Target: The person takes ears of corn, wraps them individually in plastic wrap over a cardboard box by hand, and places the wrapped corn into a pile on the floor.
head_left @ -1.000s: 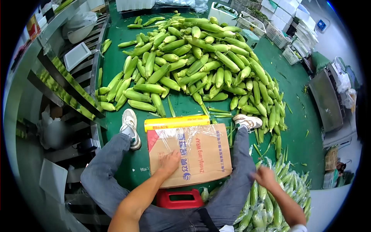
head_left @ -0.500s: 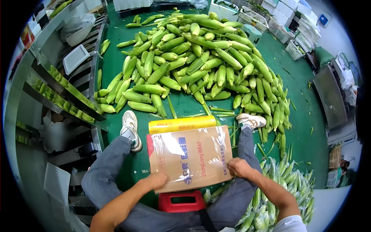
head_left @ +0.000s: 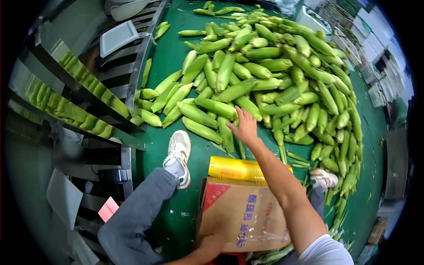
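Note:
A large heap of green corn ears in husks (head_left: 269, 66) spreads over the green floor in front of me. My right hand (head_left: 245, 126) reaches to the near edge of the heap, fingers spread at an ear of corn; whether it touches the ear I cannot tell. Between my legs stands a cardboard box with plastic wrap lettering (head_left: 265, 216). Against its far side lies a yellow roll of film (head_left: 234, 168), partly hidden by my right forearm. My left hand (head_left: 213, 244) is at the box's near left part, its fingers smeared by motion.
On the left runs a slatted metal rack (head_left: 132, 84) with a white tray lid (head_left: 118, 38) on it. A pink card (head_left: 108, 209) is beside my left knee. White crates (head_left: 311, 20) stand at the back right. My shoes (head_left: 179, 154) flank the box.
My right hand has left the box's right edge and moved forward to the corn. My left hand has stayed by the box. The view has turned left, so the scene sits farther right.

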Demonstrator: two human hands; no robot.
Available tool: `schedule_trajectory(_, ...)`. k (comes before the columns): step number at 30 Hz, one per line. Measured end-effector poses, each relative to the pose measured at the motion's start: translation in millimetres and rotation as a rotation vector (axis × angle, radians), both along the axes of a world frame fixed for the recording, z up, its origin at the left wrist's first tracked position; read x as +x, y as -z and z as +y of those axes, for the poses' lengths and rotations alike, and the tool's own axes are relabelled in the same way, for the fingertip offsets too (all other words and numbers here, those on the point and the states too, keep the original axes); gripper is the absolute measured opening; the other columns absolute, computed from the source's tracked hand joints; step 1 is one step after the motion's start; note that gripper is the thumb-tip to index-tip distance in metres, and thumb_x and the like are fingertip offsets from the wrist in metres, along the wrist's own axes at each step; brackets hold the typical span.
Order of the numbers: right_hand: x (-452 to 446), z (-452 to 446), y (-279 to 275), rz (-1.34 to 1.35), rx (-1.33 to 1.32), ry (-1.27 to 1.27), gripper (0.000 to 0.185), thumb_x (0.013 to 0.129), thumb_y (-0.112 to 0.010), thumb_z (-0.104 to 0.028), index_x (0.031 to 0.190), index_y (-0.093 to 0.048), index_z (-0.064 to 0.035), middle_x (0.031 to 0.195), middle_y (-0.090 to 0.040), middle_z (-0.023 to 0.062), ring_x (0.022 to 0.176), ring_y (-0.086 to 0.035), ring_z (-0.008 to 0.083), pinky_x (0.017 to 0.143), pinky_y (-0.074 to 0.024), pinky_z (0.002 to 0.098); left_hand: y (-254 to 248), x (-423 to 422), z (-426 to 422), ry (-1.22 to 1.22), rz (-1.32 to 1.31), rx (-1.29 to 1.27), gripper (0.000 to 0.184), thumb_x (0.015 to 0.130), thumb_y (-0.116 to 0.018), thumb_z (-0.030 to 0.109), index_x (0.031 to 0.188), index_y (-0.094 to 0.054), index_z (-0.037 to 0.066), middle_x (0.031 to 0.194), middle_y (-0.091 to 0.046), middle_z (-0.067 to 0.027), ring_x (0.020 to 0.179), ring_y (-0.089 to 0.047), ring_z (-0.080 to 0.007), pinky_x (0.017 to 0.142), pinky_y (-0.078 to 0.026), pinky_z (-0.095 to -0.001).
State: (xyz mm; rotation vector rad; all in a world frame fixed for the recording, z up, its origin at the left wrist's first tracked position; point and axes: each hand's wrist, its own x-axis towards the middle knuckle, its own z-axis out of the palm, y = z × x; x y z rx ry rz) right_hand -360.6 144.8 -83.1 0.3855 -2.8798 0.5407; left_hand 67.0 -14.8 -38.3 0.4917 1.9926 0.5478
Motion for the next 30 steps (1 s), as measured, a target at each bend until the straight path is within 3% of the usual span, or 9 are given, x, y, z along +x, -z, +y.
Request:
schedule_trajectory(2,-36,-40,11,-0.335,0.115,0.154,0.083,0.082,-0.075,-0.048,0.150,-0.041,-0.0153,0.137,-0.054,0.0182,0.128,-0.049,0.0386,0.104,-0.0364,0.0597,41,69,4,0.035,0.747,-0.057,0.021,0.084,-0.059,0.021,0.096,-0.067,0.006,0.095,-0.067,-0.0152,0.084,-0.064,-0.0313,0.069,-0.050,-0.0455)
schedule_trajectory(4,-47,-42,15,-0.395,0.236,0.170,0.080,0.082,-0.075,-0.047,0.148,-0.042,-0.0159,0.129,-0.062,0.0199,0.123,-0.057,0.0380,0.103,-0.0411,0.0566,11,21,7,-0.136,0.230,-0.101,0.028,0.090,-0.054,0.020,0.107,-0.069,0.003,0.099,-0.070,-0.0236,0.085,-0.070,-0.0375,0.071,-0.056,-0.0499)
schedule_trajectory(7,-25,-2,19,-0.445,-0.005,0.157,0.060,0.083,-0.076,-0.043,0.128,-0.064,-0.0064,0.112,-0.072,0.0226,0.105,-0.069,0.0395,0.090,-0.0540,0.0475,5,10,5,-0.006,0.159,0.044,0.024,0.089,-0.056,0.019,0.095,-0.076,0.007,0.096,-0.074,-0.0188,0.086,-0.073,-0.0334,0.071,-0.058,-0.0496)
schedule_trajectory(10,83,61,-64,-0.881,-0.736,0.248,0.062,0.086,-0.078,-0.029,0.132,-0.059,0.0083,0.121,-0.070,0.0228,0.112,-0.067,0.0343,0.097,-0.0520,0.0401,-29,-32,8,0.309,0.123,-0.105,0.025,0.090,-0.058,0.018,0.094,-0.080,0.009,0.097,-0.077,-0.0139,0.088,-0.075,-0.0298,0.069,-0.059,-0.0439)
schedule_trajectory(14,276,129,-147,-0.403,-0.375,-0.085,0.059,0.088,-0.076,-0.014,0.142,-0.055,-0.0020,0.122,-0.069,0.0214,0.105,-0.067,0.0319,0.094,-0.0508,0.0389,-50,-39,-2,0.376,0.258,-0.097,0.020,0.085,-0.062,0.016,0.093,-0.079,0.008,0.096,-0.076,-0.0148,0.091,-0.074,-0.0304,0.074,-0.058,-0.0440)
schedule_trajectory(18,372,151,-154,-0.376,-0.203,-0.191,0.062,0.082,-0.078,-0.014,0.140,-0.058,-0.0105,0.118,-0.064,0.0204,0.109,-0.060,0.0397,0.094,-0.0494,0.0447,-68,-44,-13,0.290,0.262,-0.061,0.018,0.083,-0.063,0.014,0.091,-0.075,0.002,0.088,-0.074,-0.0187,0.082,-0.073,-0.0323,0.071,-0.057,-0.0455)
schedule_trajectory(21,403,158,-123,-0.393,-0.110,-0.198,0.063,0.081,-0.076,-0.017,0.141,-0.056,-0.0120,0.117,-0.062,0.0195,0.106,-0.058,0.0390,0.090,-0.0492,0.0465,-90,-56,-32,0.027,0.069,0.236,0.013,0.084,-0.063,0.011,0.087,-0.071,0.002,0.085,-0.074,-0.0160,0.075,-0.073,-0.0248,0.068,-0.057,-0.0387)
schedule_trajectory(26,402,154,-131,-0.369,-0.043,-0.160,0.063,0.081,-0.077,-0.022,0.140,-0.057,-0.0132,0.111,-0.066,0.0187,0.100,-0.063,0.0362,0.085,-0.0524,0.0461,-66,-103,20,-1.285,-0.206,0.681,0.013,0.093,-0.058,0.004,0.082,-0.064,0.002,0.073,-0.069,-0.0071,0.067,-0.068,-0.0155,0.059,-0.052,-0.0272)
schedule_trajectory(30,393,162,-131,-0.519,-0.082,-0.099,0.069,0.076,-0.083,-0.030,0.138,-0.059,-0.0115,0.102,-0.068,0.0193,0.096,-0.066,0.0385,0.085,-0.0531,0.0476,-29,-92,56,-0.768,0.568,0.283,0.023,0.089,-0.071,0.018,0.102,-0.065,0.000,0.087,-0.068,-0.0134,0.082,-0.068,-0.0290,0.076,-0.055,-0.0422)
